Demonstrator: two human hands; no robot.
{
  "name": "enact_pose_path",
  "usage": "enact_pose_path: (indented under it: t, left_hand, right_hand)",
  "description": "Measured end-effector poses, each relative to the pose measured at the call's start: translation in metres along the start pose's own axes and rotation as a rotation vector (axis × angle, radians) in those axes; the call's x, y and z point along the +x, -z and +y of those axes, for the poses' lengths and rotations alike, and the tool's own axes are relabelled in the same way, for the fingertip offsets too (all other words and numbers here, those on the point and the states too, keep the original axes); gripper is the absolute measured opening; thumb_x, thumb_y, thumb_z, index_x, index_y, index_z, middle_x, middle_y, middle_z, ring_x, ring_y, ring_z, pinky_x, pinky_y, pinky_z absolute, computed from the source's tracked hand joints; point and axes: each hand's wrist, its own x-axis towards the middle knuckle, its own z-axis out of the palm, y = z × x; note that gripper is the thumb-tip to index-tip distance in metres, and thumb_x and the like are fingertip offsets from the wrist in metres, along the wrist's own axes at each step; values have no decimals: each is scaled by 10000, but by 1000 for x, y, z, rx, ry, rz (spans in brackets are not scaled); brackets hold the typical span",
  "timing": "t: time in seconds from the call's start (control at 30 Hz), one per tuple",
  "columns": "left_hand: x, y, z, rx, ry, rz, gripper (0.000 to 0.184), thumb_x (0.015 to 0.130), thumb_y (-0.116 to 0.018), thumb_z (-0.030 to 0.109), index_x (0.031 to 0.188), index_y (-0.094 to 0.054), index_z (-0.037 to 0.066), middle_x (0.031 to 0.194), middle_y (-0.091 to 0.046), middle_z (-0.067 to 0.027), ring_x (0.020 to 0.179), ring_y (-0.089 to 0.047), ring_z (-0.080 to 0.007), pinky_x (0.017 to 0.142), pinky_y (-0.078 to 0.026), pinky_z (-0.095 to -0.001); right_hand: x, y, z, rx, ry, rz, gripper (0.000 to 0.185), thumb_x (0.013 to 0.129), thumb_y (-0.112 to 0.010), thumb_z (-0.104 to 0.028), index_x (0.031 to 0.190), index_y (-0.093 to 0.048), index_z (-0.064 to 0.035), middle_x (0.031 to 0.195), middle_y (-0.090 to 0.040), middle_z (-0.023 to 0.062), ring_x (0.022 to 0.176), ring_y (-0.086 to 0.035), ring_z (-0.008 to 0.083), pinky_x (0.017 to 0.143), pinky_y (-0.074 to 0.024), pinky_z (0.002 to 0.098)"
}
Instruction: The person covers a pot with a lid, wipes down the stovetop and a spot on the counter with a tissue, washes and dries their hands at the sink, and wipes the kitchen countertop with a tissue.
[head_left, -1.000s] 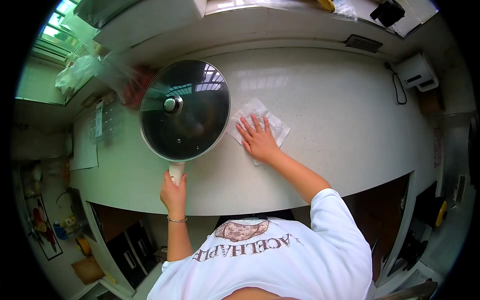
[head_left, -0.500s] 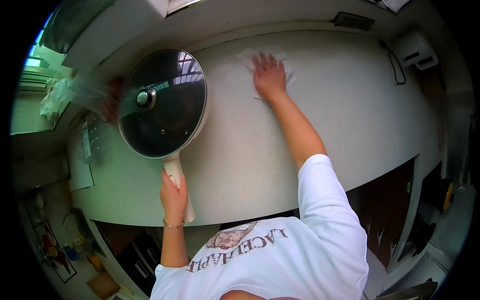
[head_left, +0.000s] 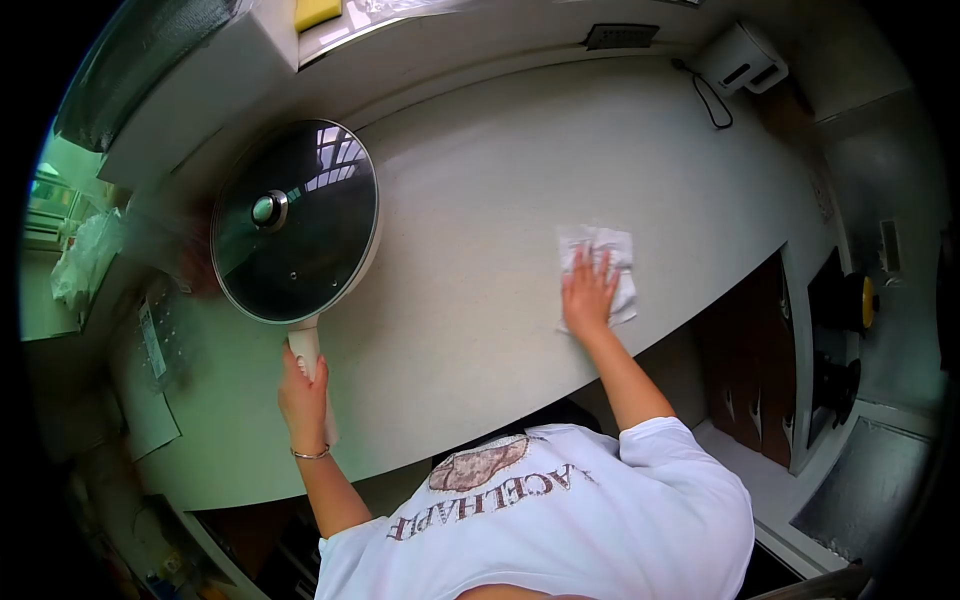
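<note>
My left hand (head_left: pixel 303 395) is wrapped round the pale handle of a pan (head_left: pixel 304 346), near the counter's left part. A dark glass lid (head_left: pixel 310 235) with a round silver knob covers the pan. To the right, my right hand (head_left: pixel 589 292) lies flat with its fingers spread on a white cloth or tissue (head_left: pixel 622 262). This cloth rests on the pale countertop (head_left: pixel 470 250), not far from the front edge.
A white appliance (head_left: pixel 741 62) with a black cord (head_left: pixel 712 97) stands at the back right. Plastic bags (head_left: pixel 88 258) and a clear package (head_left: pixel 165 325) are at the left. A yellow sponge-like block (head_left: pixel 318 12) sits on the ledge. Cabinets (head_left: pixel 745 360) are below the counter.
My right hand and the cloth went first to the back of the counter, then came forward and right. My left hand still holds the pan handle. The camera view has shifted and turned.
</note>
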Motion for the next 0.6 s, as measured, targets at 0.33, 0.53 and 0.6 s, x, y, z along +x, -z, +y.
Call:
enact_pose_path:
  t: [0.33, 0.53, 0.6]
  left_hand:
    - [-34, -65, 100, 410, -538, 493, 667, 812, -599, 194, 1406, -303, 127, 1428, -341, -147, 1307, -310, -369, 1069, -204, -523]
    - [-78, -172, 194, 439, -382, -94, 565, 816, -589, 197, 1354, -423, 146, 1438, -336, -133, 1325, -293, -360, 1070, -172, -554]
    - [-87, -199, 216, 378, -300, -121, 551, 818, -590, 206, 1344, -438, 143, 1432, -346, -135, 1309, -295, -396, 1058, -192, -569]
  right_hand:
    - [171, -2, -141, 438, 785, 41, 453, 948, -309, -395, 1382, -375, -283, 1480, -284, -4, 1393, -158, 265, 1092, -45, 576]
    - [340, 11, 61, 163, 347, 158, 466, 933, -338, -391, 1376, -376, -251, 1462, -316, 17, 1350, -260, 256, 1077, -155, 547]
    - [363, 14, 170, 83, 185, 175, 479, 942, -331, -354, 1398, -336, -210, 1468, -305, 37, 1348, -266, 272, 1094, -186, 468]
